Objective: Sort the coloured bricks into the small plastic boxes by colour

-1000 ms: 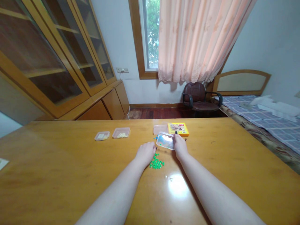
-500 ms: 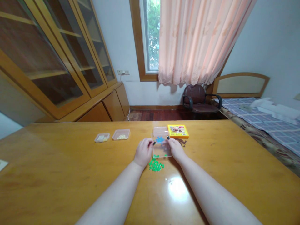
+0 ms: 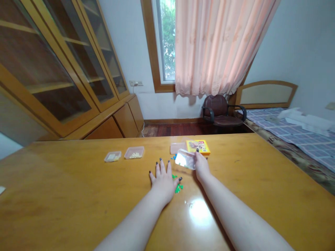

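Observation:
My right hand (image 3: 201, 165) grips a clear plastic box (image 3: 185, 159), which is tilted up off the table. My left hand (image 3: 164, 182) lies flat and open on the wooden table (image 3: 78, 188), fingers spread, with small green pieces (image 3: 178, 188) at its thumb side. The hand hides part of the green pieces. A few small blue pieces (image 3: 173, 157) lie just left of the box. Behind the box stand a pale pink plastic tray (image 3: 177, 148) and a yellow carton (image 3: 198, 147).
Two small clear containers (image 3: 112, 156) (image 3: 134, 152) stand on the table to the left, one holding pale pieces. Glass-fronted wooden cabinets (image 3: 60, 59) line the left wall. A dark chair (image 3: 218, 111) and a bed (image 3: 295, 132) stand beyond the table's far edge.
My left hand has let go of the clear box and moved down-left onto the green pieces. My right hand has lifted and tilted the box, which now covers the blue pieces.

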A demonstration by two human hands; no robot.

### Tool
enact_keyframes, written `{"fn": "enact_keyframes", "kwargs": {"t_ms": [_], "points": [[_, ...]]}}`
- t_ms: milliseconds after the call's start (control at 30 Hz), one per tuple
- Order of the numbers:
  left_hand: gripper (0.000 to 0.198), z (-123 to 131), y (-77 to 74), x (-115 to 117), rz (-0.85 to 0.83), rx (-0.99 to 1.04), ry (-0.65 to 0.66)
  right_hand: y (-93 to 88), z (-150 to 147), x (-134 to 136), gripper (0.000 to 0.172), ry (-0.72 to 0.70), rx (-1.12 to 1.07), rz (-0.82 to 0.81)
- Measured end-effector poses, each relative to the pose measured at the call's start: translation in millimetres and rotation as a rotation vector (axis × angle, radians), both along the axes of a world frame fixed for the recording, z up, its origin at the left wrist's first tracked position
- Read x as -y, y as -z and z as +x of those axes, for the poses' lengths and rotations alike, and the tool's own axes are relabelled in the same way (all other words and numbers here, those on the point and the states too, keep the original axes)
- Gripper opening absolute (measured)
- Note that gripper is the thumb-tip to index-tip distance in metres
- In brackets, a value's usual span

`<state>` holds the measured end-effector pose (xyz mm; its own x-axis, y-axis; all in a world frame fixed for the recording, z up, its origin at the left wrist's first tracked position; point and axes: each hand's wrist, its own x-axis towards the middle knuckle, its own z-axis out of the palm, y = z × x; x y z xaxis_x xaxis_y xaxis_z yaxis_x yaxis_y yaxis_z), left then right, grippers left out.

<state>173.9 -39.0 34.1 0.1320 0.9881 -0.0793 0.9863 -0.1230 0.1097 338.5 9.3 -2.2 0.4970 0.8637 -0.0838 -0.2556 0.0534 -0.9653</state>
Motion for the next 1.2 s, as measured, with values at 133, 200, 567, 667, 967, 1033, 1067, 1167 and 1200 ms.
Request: {"fn": "enact_keyframes", "kwargs": {"t_ms": [133, 200, 567, 667, 967, 1033, 1067, 1167, 1200], "points": [[0.076, 13.9, 16.7, 8.2, -0.142, -0.081, 0.037, -9.3, -1.7, 4.3, 0.032, -0.025, 0.023, -0.032], [0.069, 13.4, 20.4, 0.7, -0.09, -0.04, 0.112, -16.3, -3.2, 6.8, 0.032, -0.02, 0.03, -0.035], [0.043, 1.0, 6.9, -12.4, 0.032, 0.243, 0.386, -29.7, -9.4, 11.2, 0.029, -0.008, -0.073, -0.005], [0.047, 1.6, 7.3, -10.6, 0.029, 0.285, 0.461, -21.0, -6.9, 7.6, 0.03, -0.016, -0.06, -0.029], [0.03, 1.5, 1.3, -11.5, 0.027, 0.361, 0.578, 3.6, 0.5, -3.7, 0.03, -0.024, -0.036, -0.011], [0.025, 0.8, 1.8, -13.2, 0.03, 0.383, 0.565, 4.0, 0.7, -3.4, 0.029, -0.011, -0.016, -0.014], [0.024, 0.4, 2.8, -14.3, 0.029, 0.392, 0.561, 4.2, 0.7, -3.2, 0.03, -0.006, -0.005, -0.011], [0.023, -0.8, 6.6, -17.2, 0.032, 0.405, 0.562, 6.0, 0.7, -3.5, 0.034, 0.003, 0.032, -0.007], [0.022, -1.1, 7.5, -17.8, 0.036, 0.405, 0.564, 6.8, 0.7, -3.8, 0.035, 0.003, 0.048, -0.007]]}}
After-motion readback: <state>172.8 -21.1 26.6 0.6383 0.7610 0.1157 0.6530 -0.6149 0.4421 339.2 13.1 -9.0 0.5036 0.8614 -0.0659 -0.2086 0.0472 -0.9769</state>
